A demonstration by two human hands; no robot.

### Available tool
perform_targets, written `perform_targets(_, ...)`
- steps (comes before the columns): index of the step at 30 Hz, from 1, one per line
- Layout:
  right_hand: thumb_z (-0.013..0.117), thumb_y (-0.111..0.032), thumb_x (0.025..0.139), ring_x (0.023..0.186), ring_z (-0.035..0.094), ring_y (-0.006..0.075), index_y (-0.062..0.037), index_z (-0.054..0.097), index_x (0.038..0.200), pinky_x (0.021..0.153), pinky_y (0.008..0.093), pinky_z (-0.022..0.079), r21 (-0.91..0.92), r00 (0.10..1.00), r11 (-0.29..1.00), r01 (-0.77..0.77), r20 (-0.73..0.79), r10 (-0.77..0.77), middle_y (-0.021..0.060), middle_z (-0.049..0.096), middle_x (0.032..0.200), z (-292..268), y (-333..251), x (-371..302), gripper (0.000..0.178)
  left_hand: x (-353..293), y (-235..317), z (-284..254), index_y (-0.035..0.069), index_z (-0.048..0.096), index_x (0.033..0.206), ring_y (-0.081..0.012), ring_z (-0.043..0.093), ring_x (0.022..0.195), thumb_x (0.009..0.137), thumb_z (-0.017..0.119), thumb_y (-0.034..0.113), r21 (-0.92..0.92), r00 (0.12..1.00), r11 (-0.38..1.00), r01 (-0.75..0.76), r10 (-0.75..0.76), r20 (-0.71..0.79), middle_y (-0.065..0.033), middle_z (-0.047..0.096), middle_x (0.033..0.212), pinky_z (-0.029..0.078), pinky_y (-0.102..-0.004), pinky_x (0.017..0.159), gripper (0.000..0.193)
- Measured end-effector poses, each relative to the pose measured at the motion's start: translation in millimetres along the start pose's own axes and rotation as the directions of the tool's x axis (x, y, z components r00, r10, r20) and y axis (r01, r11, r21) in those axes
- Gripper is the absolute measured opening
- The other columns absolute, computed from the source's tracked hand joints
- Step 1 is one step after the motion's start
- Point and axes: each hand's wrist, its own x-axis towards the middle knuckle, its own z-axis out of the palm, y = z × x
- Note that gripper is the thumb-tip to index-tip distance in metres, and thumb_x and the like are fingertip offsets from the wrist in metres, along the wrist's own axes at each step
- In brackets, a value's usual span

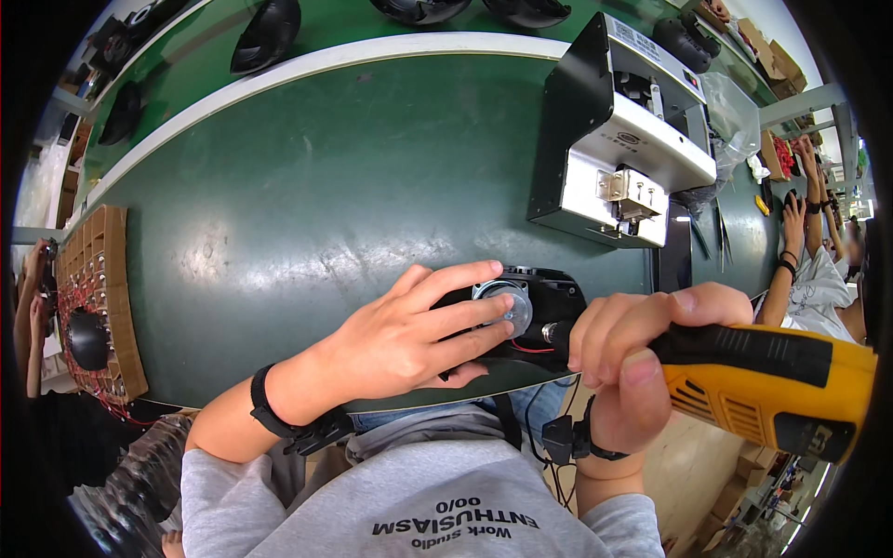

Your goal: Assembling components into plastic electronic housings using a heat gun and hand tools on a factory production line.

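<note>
My right hand (633, 349) is closed around the front of a yellow and black electric screwdriver (763, 377). The tool lies nearly level, its metal tip pointing left at a black plastic housing (558, 296) near the table's front edge. Across that housing lies my left hand (409, 330), fingers over the top and thumb at the near side, gripping it. Beneath the left fingertips is a round, clear-grey part (519, 314) set in the housing. A thin red wire (532, 349) shows beside the tool tip. Whether the tip touches a screw, I cannot tell.
A silver and black bench machine (614, 149) stands at the back right of the green table (326, 177). On the left is a cardboard divider tray (116, 307) with wired parts and a black shell. More black shells (267, 37) rest along the far shelf. Other people work at both sides.
</note>
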Motion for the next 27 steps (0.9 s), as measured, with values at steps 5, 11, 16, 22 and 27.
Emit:
perform_targets(5, 0.067, 0.004, 0.090, 0.054, 0.055, 0.0143, 0.0004, 0.040, 0.122, 0.057, 0.0313, 0.053, -0.020, 0.999, 0.999, 0.030, 0.028, -0.030, 0.0049, 0.056, 0.068, -0.5, 0.0, -1.4, 0.043, -0.5, -0.1, -0.1, 0.009, 0.076, 0.116, -0.0344, 0.058, 0.130, 0.072, 0.088, 0.023, -0.002, 1.000, 1.000, -0.002, 0.002, 0.000, -0.0048, 0.067, 0.129, 0.050, -0.0406, 0.079, 0.048)
perform_targets(11, 0.067, 0.004, 0.090, 0.054, 0.056, 0.0143, 0.0011, 0.040, 0.123, 0.057, 0.0307, 0.053, -0.024, 0.998, 0.999, 0.033, 0.063, -0.031, 0.0061, 0.057, 0.068, -3.9, 2.1, -2.4, 0.043, -1.2, -0.2, 0.1, 0.009, 0.076, 0.116, -0.0343, 0.058, 0.130, 0.071, 0.088, 0.022, -0.005, 1.000, 1.000, -0.001, 0.001, 0.008, -0.0048, 0.067, 0.131, 0.050, -0.0404, 0.079, 0.049)
perform_targets(16, 0.067, 0.003, 0.091, 0.053, 0.056, 0.0143, 0.0016, 0.040, 0.123, 0.056, 0.0303, 0.053, -0.041, 0.998, 0.999, 0.034, 0.050, -0.032, 0.0062, 0.057, 0.067, -1.2, 1.0, -3.0, 0.042, -1.4, -0.5, -0.5, 0.010, 0.076, 0.116, -0.0342, 0.058, 0.131, 0.069, 0.088, 0.022, -0.009, 1.000, 1.000, 0.000, 0.000, 0.012, -0.0043, 0.067, 0.131, 0.049, -0.0397, 0.078, 0.050)
perform_targets(22, 0.068, 0.001, 0.091, 0.054, 0.057, 0.0140, 0.0021, 0.039, 0.122, 0.056, 0.0300, 0.052, -0.043, 0.999, 0.998, 0.035, 0.033, -0.033, 0.0061, 0.058, 0.066, -0.1, 0.7, -3.6, 0.042, -1.7, 0.1, -0.1, 0.009, 0.076, 0.115, -0.0340, 0.058, 0.131, 0.070, 0.088, 0.022, -0.011, 1.000, 1.000, 0.002, -0.002, 0.010, -0.0044, 0.067, 0.131, 0.050, -0.0400, 0.080, 0.049)
perform_targets(27, 0.069, 0.001, 0.091, 0.054, 0.057, 0.0140, 0.0022, 0.039, 0.122, 0.057, 0.0302, 0.053, -0.074, 0.999, 0.997, 0.035, 0.032, -0.033, 0.0065, 0.058, 0.067, -0.3, 0.7, -5.4, 0.043, -0.8, 0.0, -0.3, 0.009, 0.076, 0.115, -0.0338, 0.058, 0.130, 0.070, 0.088, 0.021, -0.019, 1.000, 1.000, 0.000, 0.000, 0.004, -0.0047, 0.067, 0.131, 0.050, -0.0401, 0.080, 0.048)
